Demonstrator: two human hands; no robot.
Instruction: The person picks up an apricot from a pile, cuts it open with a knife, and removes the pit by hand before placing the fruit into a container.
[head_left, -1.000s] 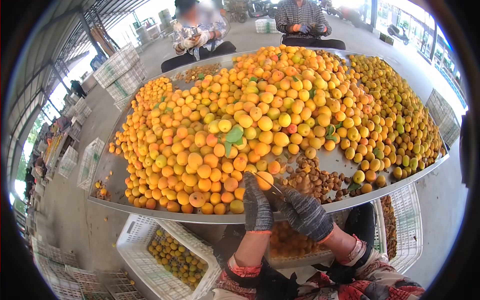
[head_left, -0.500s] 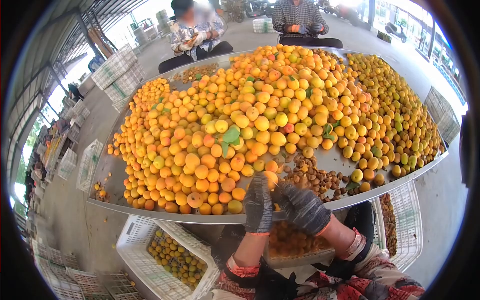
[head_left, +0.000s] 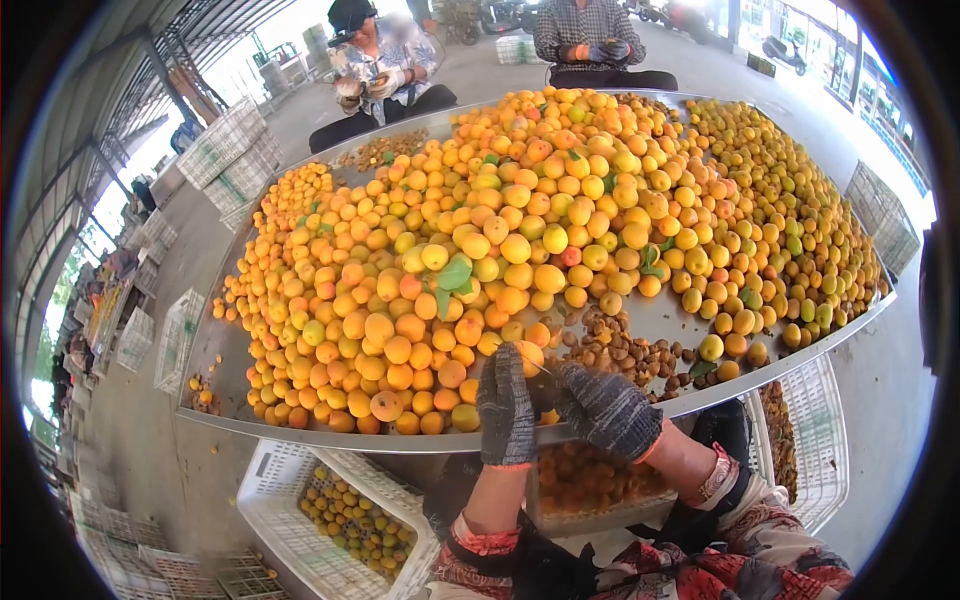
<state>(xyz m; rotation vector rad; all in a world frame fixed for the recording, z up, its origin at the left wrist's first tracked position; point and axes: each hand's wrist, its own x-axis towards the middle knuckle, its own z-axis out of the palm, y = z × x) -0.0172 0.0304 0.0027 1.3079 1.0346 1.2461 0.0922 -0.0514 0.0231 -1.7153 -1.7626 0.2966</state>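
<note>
Both my hands wear dark grey knitted gloves at the near edge of the metal table [head_left: 345, 440]. My left hand [head_left: 507, 408] is closed on an orange apricot [head_left: 530, 358], which shows beside its fingertips. My right hand [head_left: 610, 408] is closed just to the right, its fingers round a thin, pale tool that points at the apricot; most of that tool is hidden. A large heap of apricots [head_left: 400, 325] lies directly beyond my hands. Brown apricot stones [head_left: 635, 352] are piled on the metal behind my right hand.
White crates stand below the table edge: one with greenish apricots [head_left: 355, 515], one with orange apricot pieces [head_left: 590, 485], another at the right [head_left: 820, 440]. Two people [head_left: 380, 70] [head_left: 590, 50] sit across the table. Stacked crates [head_left: 230, 150] stand at left.
The view has shifted slightly. My hands stay close together round the same apricot, with little change in grip. The person at the far left has raised their head a little.
</note>
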